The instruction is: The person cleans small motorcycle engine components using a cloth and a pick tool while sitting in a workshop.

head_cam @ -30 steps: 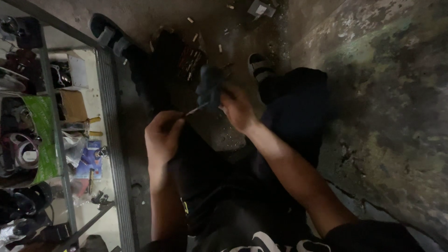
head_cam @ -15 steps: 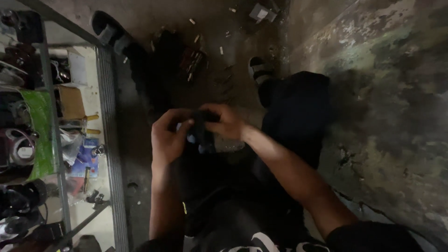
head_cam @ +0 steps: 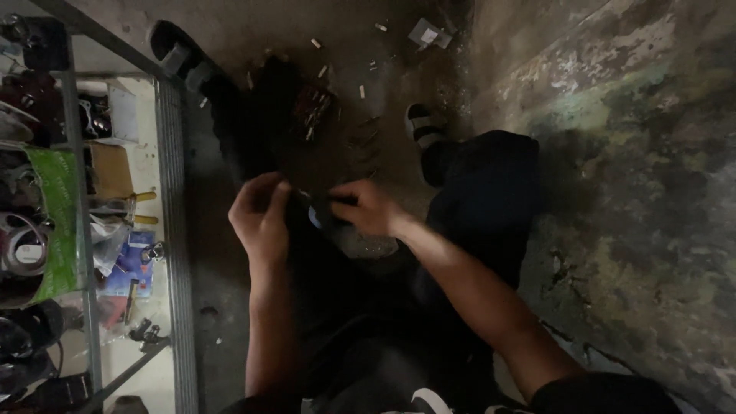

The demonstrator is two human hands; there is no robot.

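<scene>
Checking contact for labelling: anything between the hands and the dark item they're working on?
Nothing visible. The left hand and right hand both close directly on the small dark object with a bluish patch, held above the lap; its shape is too dim to tell.

Metal shelf frame [head_cam: 172,230] crowds left; stained wall [head_cam: 613,153] blocks right.

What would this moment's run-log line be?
left hand: gripping small dark object | right hand: gripping same object | object: too dark to identify | nearby: sandal, glass cabinet
</scene>
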